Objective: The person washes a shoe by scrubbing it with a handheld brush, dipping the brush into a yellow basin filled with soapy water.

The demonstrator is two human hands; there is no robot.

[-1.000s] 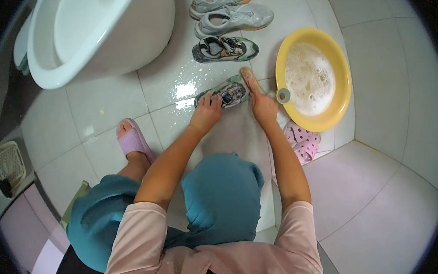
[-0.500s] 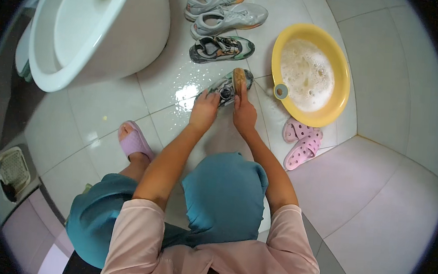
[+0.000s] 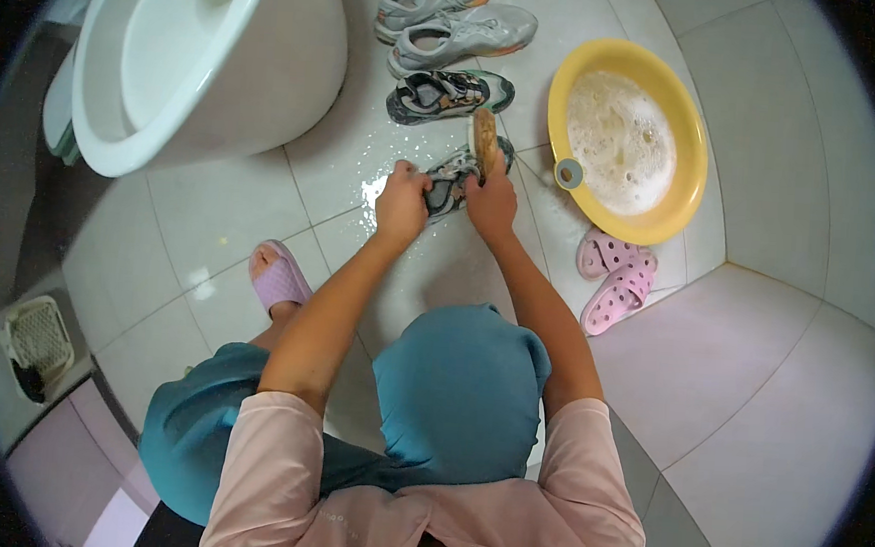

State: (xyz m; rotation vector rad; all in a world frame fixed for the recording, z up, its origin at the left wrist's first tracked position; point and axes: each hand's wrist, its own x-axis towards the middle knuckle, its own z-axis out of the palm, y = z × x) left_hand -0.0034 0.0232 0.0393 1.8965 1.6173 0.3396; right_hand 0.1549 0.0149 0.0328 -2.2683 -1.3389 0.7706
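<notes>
On the wet tiled floor in front of me lies a dark grey and green sneaker (image 3: 447,190). My left hand (image 3: 402,201) is closed round its heel end, fingers bent over the edge. A wooden-backed scrub brush (image 3: 485,141) is gripped in my right hand (image 3: 491,201) and lies across the toe end of the shoe. The bristles can barely be seen along the brush's left side. Just beyond sits the matching sneaker (image 3: 448,97), its toe pointing right. Behind it stand two light grey sneakers (image 3: 464,39) with orange on the soles.
At the right stands a yellow basin (image 3: 695,169) of foamy water. Pink clogs (image 3: 619,294) lie below it, near the wall. A white toilet (image 3: 299,75) fills the upper left. My foot in a lilac slipper (image 3: 282,279) rests at the left; a floor drain grate (image 3: 41,337) lies further left.
The brush has swung more upright and shifted slightly up over the toe. My left hand has moved from the shoe's top to its heel end, and the shoe's opening shows more.
</notes>
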